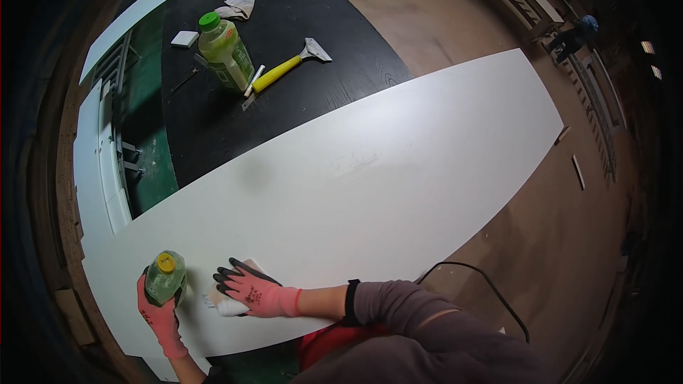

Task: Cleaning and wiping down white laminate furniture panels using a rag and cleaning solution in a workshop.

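Observation:
My left hand, in a pink glove with dark fingertips, is wrapped round a clear green bottle with a yellow cap. The bottle is upright at the near left of a large white panel. Just to its right, my right hand, gloved the same way, presses a white cloth onto the panel, its fingers pointing left. Most of the cloth is hidden under the palm. Faint smudges show on the panel's surface farther off.
Beyond the panel, a black board bears a green-capped bottle, a yellow-handled scraper, a crumpled cloth and a small white block. A black cable loops at the right. A person is far off.

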The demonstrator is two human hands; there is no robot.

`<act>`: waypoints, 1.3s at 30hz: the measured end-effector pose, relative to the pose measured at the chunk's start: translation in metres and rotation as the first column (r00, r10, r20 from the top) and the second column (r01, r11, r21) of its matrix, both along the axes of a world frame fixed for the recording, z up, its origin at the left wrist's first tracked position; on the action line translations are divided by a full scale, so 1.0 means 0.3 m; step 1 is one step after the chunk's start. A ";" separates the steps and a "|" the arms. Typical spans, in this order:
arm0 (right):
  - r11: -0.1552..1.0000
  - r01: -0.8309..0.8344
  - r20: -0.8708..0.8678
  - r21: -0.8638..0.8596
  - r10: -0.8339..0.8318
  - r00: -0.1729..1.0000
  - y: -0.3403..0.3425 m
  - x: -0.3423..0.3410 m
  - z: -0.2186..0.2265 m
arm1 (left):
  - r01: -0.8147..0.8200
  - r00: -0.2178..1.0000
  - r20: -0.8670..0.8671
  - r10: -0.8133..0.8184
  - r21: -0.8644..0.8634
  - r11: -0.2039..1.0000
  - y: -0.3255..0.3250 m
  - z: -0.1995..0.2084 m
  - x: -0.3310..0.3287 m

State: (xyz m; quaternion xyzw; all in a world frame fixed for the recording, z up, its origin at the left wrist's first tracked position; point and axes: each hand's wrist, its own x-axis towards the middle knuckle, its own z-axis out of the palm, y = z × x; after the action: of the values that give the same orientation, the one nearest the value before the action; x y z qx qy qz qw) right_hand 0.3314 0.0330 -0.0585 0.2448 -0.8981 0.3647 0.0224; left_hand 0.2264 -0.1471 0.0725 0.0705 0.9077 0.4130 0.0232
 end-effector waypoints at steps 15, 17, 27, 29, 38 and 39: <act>0.538 0.777 0.080 0.328 -0.835 0.545 1.191 -0.145 0.123 | -0.085 0.988 -0.104 0.111 0.230 0.969 0.483 0.043 0.092; 0.864 0.455 0.171 0.217 -0.493 0.853 0.907 -0.153 0.113 | -0.070 0.987 -0.121 0.110 0.298 0.952 0.684 0.048 0.125; 0.204 0.895 -0.203 0.397 -0.931 0.302 2.312 0.266 0.002 | 0.025 0.994 -0.107 0.014 0.362 0.932 1.501 -0.011 0.454; -0.107 0.828 -0.158 0.551 -0.987 -0.023 2.777 0.504 0.017 | 0.077 0.996 -0.076 -0.055 0.326 0.942 1.598 -0.043 0.495; 0.388 0.866 -0.166 0.315 -0.876 0.453 2.499 0.349 0.010 | 0.104 0.986 -0.152 -0.074 0.201 0.974 1.868 0.022 0.545; 0.614 0.760 -0.056 0.215 -0.769 0.637 2.275 0.325 0.028 | 0.140 0.984 -0.139 -0.110 0.225 0.964 1.883 0.016 0.513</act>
State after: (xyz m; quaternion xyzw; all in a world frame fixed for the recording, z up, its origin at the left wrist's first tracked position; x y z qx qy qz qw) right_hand 0.4289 0.7156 -0.0501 -0.1675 -0.9512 0.2243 0.1296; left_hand 0.3801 0.4178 0.0772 0.1556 0.8461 0.5096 -0.0161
